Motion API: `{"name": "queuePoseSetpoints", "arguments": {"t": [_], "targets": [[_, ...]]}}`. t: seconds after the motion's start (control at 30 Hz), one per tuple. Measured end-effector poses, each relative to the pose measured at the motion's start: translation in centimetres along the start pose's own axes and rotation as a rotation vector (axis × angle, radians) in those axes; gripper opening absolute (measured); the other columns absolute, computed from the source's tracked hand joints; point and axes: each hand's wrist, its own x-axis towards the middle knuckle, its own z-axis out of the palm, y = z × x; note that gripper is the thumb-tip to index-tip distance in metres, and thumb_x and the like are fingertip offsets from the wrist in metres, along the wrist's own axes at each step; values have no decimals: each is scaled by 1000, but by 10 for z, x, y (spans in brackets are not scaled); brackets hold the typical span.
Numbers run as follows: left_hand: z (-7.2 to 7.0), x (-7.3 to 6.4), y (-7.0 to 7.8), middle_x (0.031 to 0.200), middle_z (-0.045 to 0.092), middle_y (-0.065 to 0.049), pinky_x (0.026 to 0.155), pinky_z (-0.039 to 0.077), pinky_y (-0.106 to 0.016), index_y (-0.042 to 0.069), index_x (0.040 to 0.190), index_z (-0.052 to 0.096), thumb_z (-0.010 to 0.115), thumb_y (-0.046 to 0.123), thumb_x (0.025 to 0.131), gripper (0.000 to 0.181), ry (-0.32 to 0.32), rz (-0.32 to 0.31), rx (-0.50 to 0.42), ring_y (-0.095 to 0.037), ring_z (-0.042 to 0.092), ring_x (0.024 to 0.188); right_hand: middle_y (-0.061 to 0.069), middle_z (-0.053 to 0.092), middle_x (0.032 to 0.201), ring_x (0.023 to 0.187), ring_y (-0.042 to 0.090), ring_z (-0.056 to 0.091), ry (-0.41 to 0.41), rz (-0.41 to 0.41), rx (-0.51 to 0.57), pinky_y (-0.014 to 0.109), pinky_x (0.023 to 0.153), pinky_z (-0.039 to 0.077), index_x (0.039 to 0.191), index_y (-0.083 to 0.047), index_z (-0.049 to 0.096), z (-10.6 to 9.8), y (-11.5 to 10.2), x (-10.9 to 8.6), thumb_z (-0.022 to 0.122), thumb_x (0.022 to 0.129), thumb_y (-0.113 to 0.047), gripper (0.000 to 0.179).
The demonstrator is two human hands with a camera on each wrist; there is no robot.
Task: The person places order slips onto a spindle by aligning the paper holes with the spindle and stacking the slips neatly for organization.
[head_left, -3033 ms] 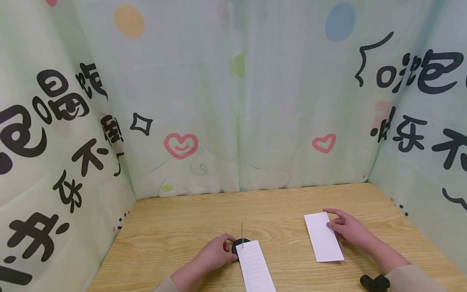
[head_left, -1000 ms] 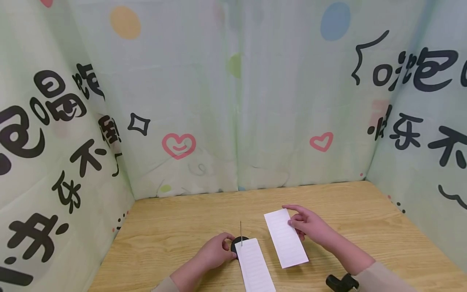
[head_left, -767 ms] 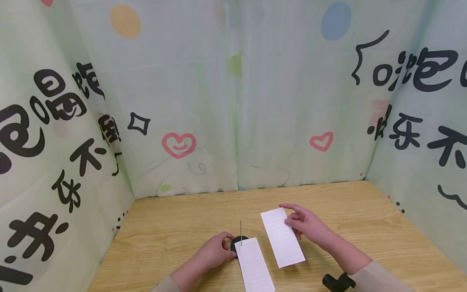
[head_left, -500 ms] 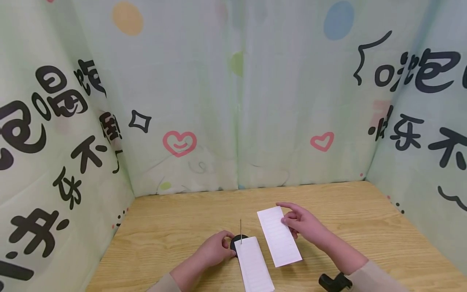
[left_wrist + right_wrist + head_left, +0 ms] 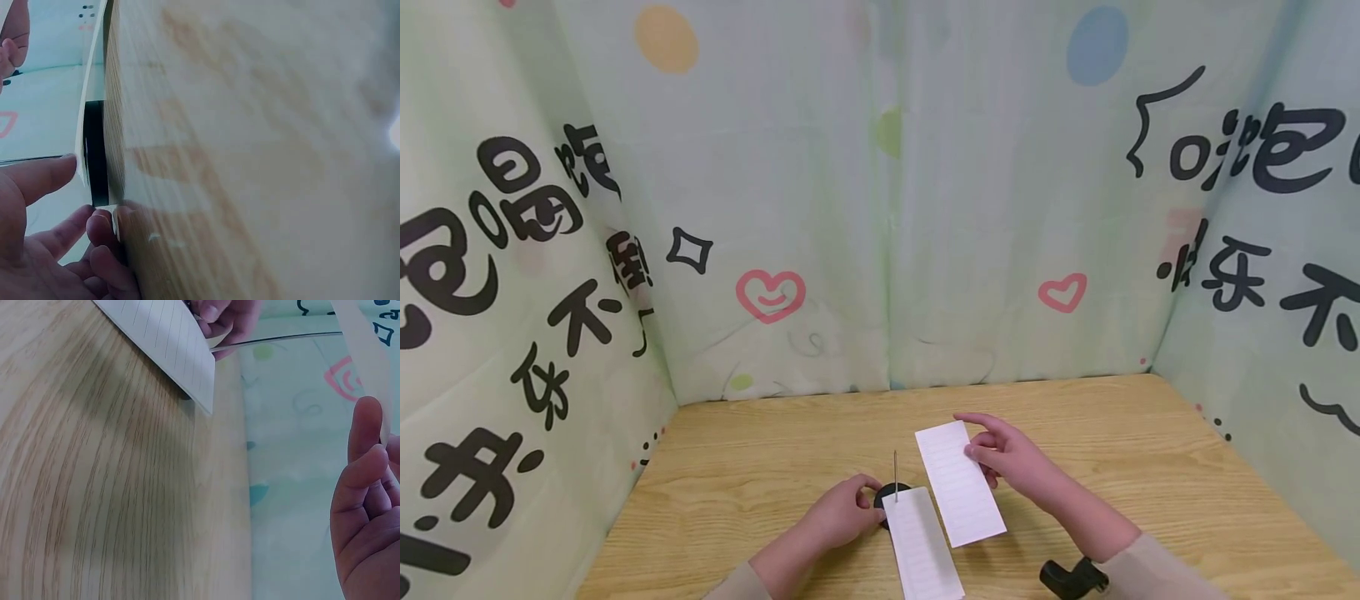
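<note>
A receipt spike with a round black base [image 5: 95, 153] and an upright metal spike [image 5: 895, 473] stands on the table. A white lined paper slip [image 5: 922, 546] is pierced near its far end by the spike and covers part of the base. My left hand [image 5: 842, 512] holds the base's left edge, thumb at the near side and fingers around the far side. My right hand [image 5: 1011, 458] pinches a second lined paper slip [image 5: 961, 483] by its right edge, index finger stretched along the top corner. This slip is raised above the table, just right of the spike.
The wooden table [image 5: 760, 450] is enclosed by pale green curtains [image 5: 805, 200] at the back and both sides, printed with hearts and black characters. A black wrist device [image 5: 1072, 577] sits by my right sleeve.
My right hand has carried its paper slip leftward from the right side of the table, toward the spike. My left hand has stayed at the base.
</note>
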Motion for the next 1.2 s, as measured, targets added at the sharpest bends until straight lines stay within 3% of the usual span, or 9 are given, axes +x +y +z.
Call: {"name": "queuePoseSetpoints", "arguments": {"t": [0.17, 0.5, 0.77, 0.87, 1.03, 1.2], "targets": [[1, 0, -1, 82, 55, -2, 57, 37, -31, 10, 121, 62, 70, 29, 92, 35, 12, -26, -28, -18, 49, 66, 12, 62, 91, 59, 18, 49, -13, -8, 11, 31, 53, 47, 147, -9, 42, 4, 0, 1, 60, 99, -11, 52], [0, -3, -2, 91, 59, -1, 67, 43, -35, 10, 120, 63, 64, 32, 96, 33, 65, -4, -83, -18, 53, 76, 12, 63, 93, 60, 19, 50, -5, 10, 12, 32, 54, 47, 148, -11, 43, 10, -5, 2, 60, 99, -13, 52], [-7, -5, 10, 95, 56, -4, 59, 45, -34, 10, 116, 64, 57, 43, 99, 37, 125, 17, -197, -17, 55, 66, 13, 63, 94, 62, 20, 51, -4, 19, 30, 31, 55, 47, 148, -13, 43, 16, -10, 2, 61, 99, -14, 52], [-10, -7, 14, 99, 58, -5, 60, 44, -35, 11, 117, 64, 54, 52, 98, 46, 145, -6, -218, -18, 54, 61, 13, 63, 94, 62, 20, 51, -3, 19, 36, 31, 55, 47, 148, -12, 43, 18, -10, 2, 61, 99, -13, 52], [-16, -8, 22, 104, 63, -8, 67, 43, -37, 12, 118, 65, 48, 59, 98, 53, 174, -20, -228, -20, 54, 72, 12, 63, 95, 62, 20, 51, -5, 15, 43, 29, 55, 47, 148, -12, 43, 21, -12, 3, 61, 99, -13, 52], [-19, -8, 27, 106, 63, -10, 69, 44, -37, 11, 120, 65, 46, 59, 98, 56, 184, 7, -274, -24, 57, 83, 12, 63, 95, 62, 19, 51, -23, 9, 64, 29, 55, 47, 147, -11, 43, 25, -14, 4, 60, 99, -11, 52]]}}
